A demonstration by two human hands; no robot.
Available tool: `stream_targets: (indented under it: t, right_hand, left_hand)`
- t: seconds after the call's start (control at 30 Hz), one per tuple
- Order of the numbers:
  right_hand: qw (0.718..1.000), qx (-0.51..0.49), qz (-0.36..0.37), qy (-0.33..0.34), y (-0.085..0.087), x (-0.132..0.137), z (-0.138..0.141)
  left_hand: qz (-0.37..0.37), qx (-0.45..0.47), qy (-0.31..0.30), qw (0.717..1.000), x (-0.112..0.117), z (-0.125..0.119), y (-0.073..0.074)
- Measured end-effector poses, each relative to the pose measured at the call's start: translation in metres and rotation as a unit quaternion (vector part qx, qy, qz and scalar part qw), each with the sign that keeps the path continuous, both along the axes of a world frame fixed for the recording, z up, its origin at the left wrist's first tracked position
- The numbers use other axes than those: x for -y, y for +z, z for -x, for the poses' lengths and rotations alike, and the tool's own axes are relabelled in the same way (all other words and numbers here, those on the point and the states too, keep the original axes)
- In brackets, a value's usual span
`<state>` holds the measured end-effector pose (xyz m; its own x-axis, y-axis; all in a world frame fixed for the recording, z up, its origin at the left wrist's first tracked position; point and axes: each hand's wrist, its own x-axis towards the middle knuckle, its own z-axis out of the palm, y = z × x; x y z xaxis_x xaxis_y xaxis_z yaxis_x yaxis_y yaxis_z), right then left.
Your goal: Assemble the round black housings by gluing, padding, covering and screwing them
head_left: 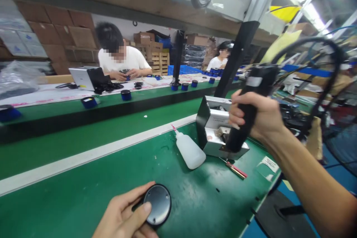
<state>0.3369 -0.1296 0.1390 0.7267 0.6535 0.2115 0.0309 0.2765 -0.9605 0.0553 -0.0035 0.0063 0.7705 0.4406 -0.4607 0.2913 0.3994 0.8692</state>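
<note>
Writing: none legible. White label band on the tool and a small white printed sticker (270, 163) at the bench edge are both too blurred to read.

Surface: long green bench mat (83, 189) with a white stripe along it; beyond, a parallel green conveyor strip (69, 113) carrying small blue-and-black round parts. Stacked brown cardboard boxes (55, 31) line the back wall. Two other people sit at the far side, hands on their own work.

Grey metal box-shaped fixture (213, 128) stands on the mat, right of centre.

Right hand (258, 117) closed tight around a black cylindrical powered screwdriver (248, 111), cable looping overhead; its tip sits at the fixture.

White squeeze bottle with a pink nozzle (189, 150) lies on its side just beside the fixture.

Left hand (125, 214) grips a round dark-grey metal disc (157, 204) near the bench's front edge, thumb on top, fingers at its rim.

Red-handled thin tool (235, 169) lies flat before the fixture.
</note>
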Motion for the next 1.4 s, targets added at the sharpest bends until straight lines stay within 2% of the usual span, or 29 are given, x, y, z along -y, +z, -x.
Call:
stream_targets:
  t: [0.1,0.23,0.3,0.37,0.5,0.63,0.83,1.0,1.1,1.17,1.23,1.3,1.33,1.4]
  right_hand:
    - [0.996,-0.019,-0.035,0.084,0.005,-0.011,0.045]
    - [0.970,-0.079,-0.084,0.216,0.003,-0.046,0.112]
    - [0.960,-0.083,-0.069,0.258,0.000,-0.062,0.137]
    - [0.960,-0.060,-0.037,0.271,-0.002,-0.072,0.150]
    - [0.961,-0.032,-0.022,0.274,-0.004,-0.075,0.152]
    - [0.957,-0.015,-0.006,0.289,-0.006,-0.075,0.151]
    - [0.951,-0.013,-0.043,0.308,-0.010,-0.083,0.155]
    - [0.946,0.003,0.015,0.323,-0.007,-0.081,0.147]
    - [0.942,-0.018,0.015,0.335,-0.007,-0.081,0.143]
    - [0.940,-0.056,0.001,0.336,-0.006,-0.082,0.143]
    - [0.941,-0.089,-0.011,0.327,-0.004,-0.083,0.144]
    - [0.944,-0.093,-0.014,0.316,0.002,-0.083,0.145]
    - [0.946,-0.089,-0.018,0.311,0.006,-0.082,0.145]
    - [0.946,-0.081,-0.026,0.312,0.015,-0.080,0.146]
  left_hand:
    - [0.018,0.037,-0.009,0.999,0.001,0.001,-0.005]
    - [0.031,0.074,0.003,0.997,0.001,0.001,-0.018]
    - [0.033,0.087,0.022,0.995,0.002,0.001,-0.024]
    - [0.030,0.098,0.033,0.994,0.003,0.000,-0.026]
    - [0.020,0.100,0.013,0.995,0.004,0.000,-0.027]
    - [0.010,0.107,0.026,0.994,0.005,0.000,-0.033]
    - [0.028,0.099,0.021,0.994,0.005,0.000,-0.033]
    - [0.015,0.095,0.023,0.995,0.006,0.000,-0.033]
    - [0.005,0.087,0.022,0.996,0.006,-0.001,-0.034]
    - [-0.003,0.079,0.006,0.997,0.005,-0.001,-0.029]
    - [-0.046,0.034,-0.021,0.998,0.002,0.000,-0.018]
    - [-0.148,-0.021,-0.012,0.989,-0.001,0.003,-0.005]
    - [-0.210,-0.031,0.000,0.977,-0.002,0.005,0.002]
    - [-0.327,0.012,0.015,0.945,-0.003,0.008,0.012]
